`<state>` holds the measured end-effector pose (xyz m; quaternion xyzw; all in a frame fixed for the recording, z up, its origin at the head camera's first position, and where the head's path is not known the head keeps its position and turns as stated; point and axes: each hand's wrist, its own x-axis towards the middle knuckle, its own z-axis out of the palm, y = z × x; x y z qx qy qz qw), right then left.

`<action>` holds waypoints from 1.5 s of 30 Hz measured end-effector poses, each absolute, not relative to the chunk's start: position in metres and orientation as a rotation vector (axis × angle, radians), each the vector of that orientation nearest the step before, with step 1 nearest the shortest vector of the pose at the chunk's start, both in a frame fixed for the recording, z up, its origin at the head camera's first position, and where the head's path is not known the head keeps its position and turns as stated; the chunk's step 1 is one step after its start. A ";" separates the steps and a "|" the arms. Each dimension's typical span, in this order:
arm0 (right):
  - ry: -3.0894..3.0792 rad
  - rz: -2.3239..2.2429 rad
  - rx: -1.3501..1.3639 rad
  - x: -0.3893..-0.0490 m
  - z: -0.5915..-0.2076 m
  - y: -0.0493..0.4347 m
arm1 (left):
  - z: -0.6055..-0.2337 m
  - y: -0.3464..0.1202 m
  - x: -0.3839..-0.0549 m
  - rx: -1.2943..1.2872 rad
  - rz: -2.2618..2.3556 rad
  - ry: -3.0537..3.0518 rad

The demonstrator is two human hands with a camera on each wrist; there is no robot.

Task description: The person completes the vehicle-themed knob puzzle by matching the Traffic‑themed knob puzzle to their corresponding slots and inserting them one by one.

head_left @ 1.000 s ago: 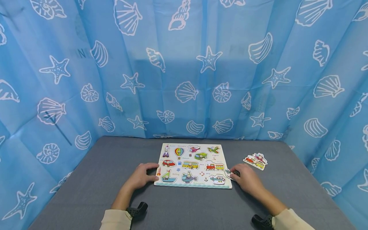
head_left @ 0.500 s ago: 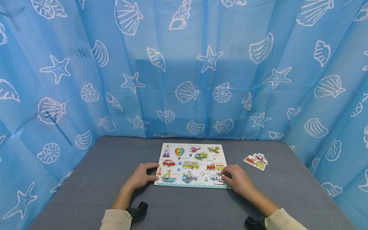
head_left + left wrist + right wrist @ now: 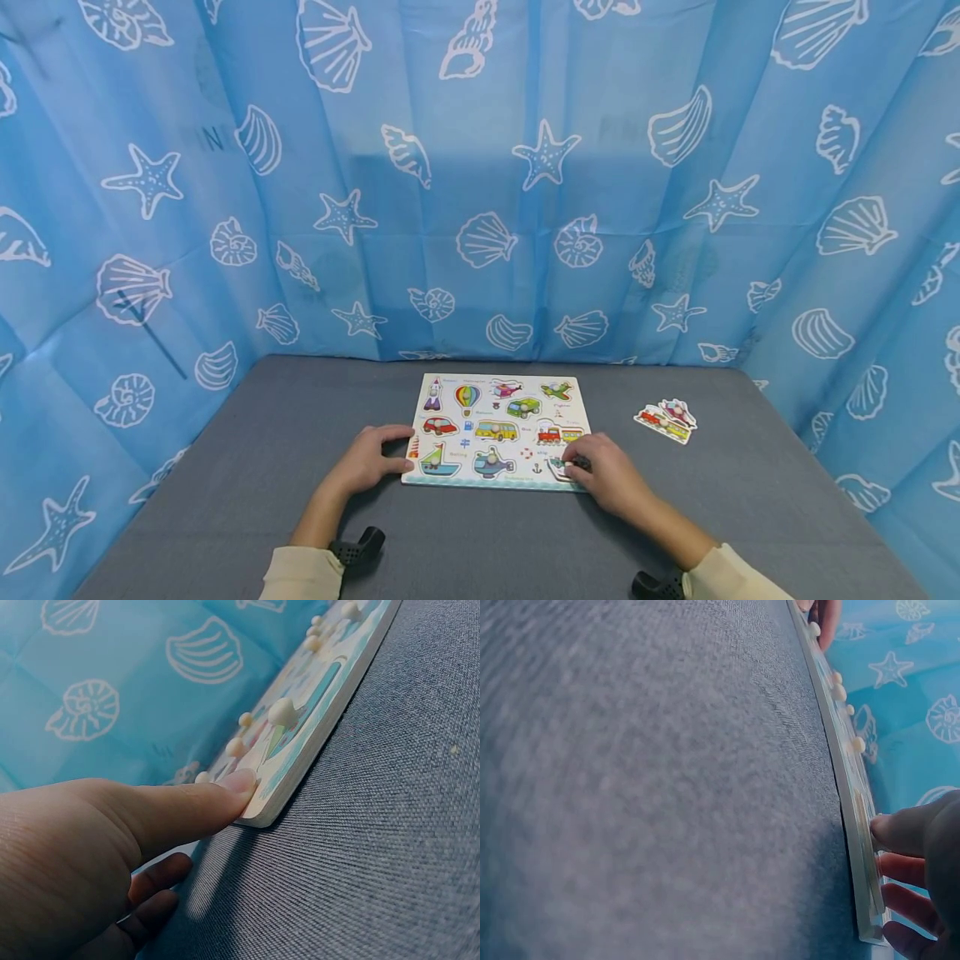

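A wooden peg puzzle board [image 3: 532,392] lies flat, with vehicle pictures and round knobs. My left hand [image 3: 366,461] rests at its left edge, the straight thumb [image 3: 217,796] pressing on the near corner while the other fingers stay loose. At the board's near right corner, my right hand [image 3: 613,477] pinches a ship puzzle piece [image 3: 557,471] over the ship picture. The right wrist view has this piece [image 3: 867,855] close on the board's surface, the thumb [image 3: 892,831] against its upper side. Much of the ship is hidden by the fingers.
To the right of the board lie a train puzzle piece [image 3: 662,425] and a red-and-purple puzzle piece [image 3: 678,411], overlapping. Behind the grey table [image 3: 480,542] hangs a blue curtain [image 3: 480,317] with white shells.
My right hand has moved left from beside the board's right edge, bringing the ship puzzle piece over the ship picture. The left hand and the board have stayed put.
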<state>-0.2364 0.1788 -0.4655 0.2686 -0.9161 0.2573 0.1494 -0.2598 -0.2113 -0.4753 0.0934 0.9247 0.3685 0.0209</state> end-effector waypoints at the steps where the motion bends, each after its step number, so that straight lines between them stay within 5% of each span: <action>1: -2.632 0.744 0.775 -0.236 -0.465 0.178 | -0.476 -0.211 -0.260 0.285 1.152 2.864; 30: -2.578 0.748 0.891 -0.240 -0.467 0.179 | -0.474 -0.210 -0.258 0.284 1.142 2.863; 45: -2.680 0.763 0.638 -0.263 -0.455 0.203 | -0.475 -0.210 -0.260 0.289 1.149 2.863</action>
